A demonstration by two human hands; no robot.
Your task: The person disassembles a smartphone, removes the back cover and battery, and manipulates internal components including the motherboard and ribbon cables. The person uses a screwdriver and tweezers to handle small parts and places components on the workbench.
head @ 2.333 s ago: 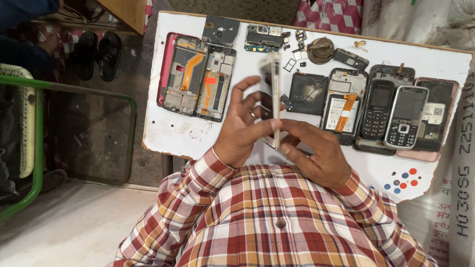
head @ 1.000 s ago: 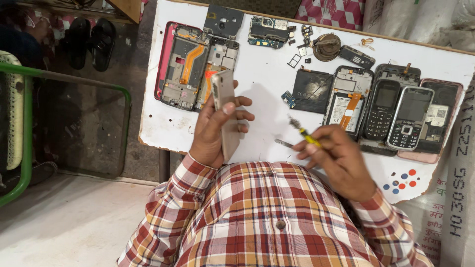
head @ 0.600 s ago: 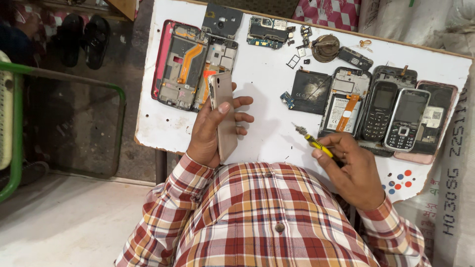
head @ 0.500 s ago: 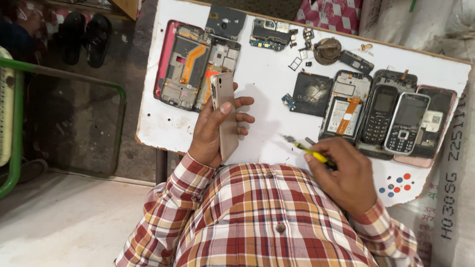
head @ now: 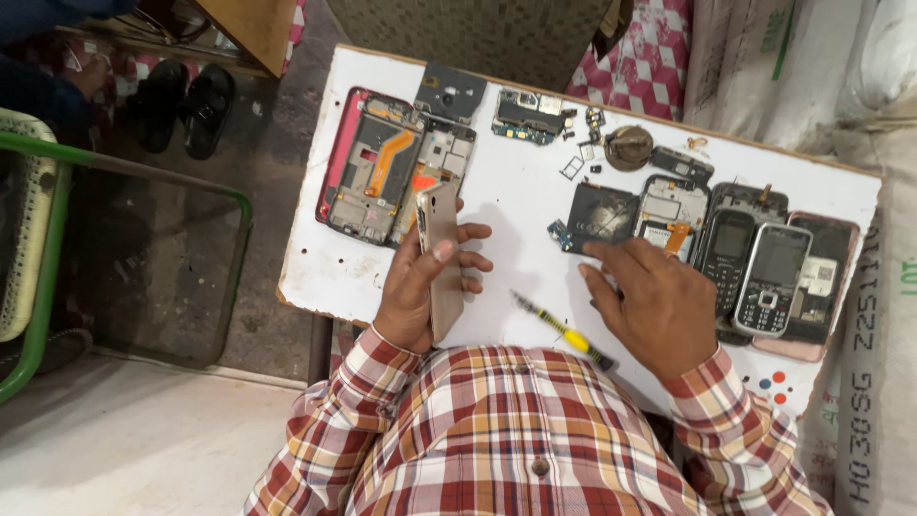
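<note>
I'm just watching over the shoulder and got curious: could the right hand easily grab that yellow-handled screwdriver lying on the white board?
Probably yes. The right hand is empty and rests on the white board, with the screwdriver lying bare just beside it. Nothing lies between them, and the left hand is busy with a gold phone further off.

Phone shell [head: 441, 258]: we see a smooth, pale gold casing with a slight sheen, gripped in the left hand [head: 420, 287].
Screwdriver [head: 564, 333]: we see a glossy yellow plastic handle and a thin metal shaft.
Desk [head: 516, 201]: we see a matt white painted board, scuffed and chipped at its edges.
Shirt [head: 516, 440]: we see soft checked woven cloth.
Keypad phones [head: 755, 268]: we see shiny dark plastic.
</note>
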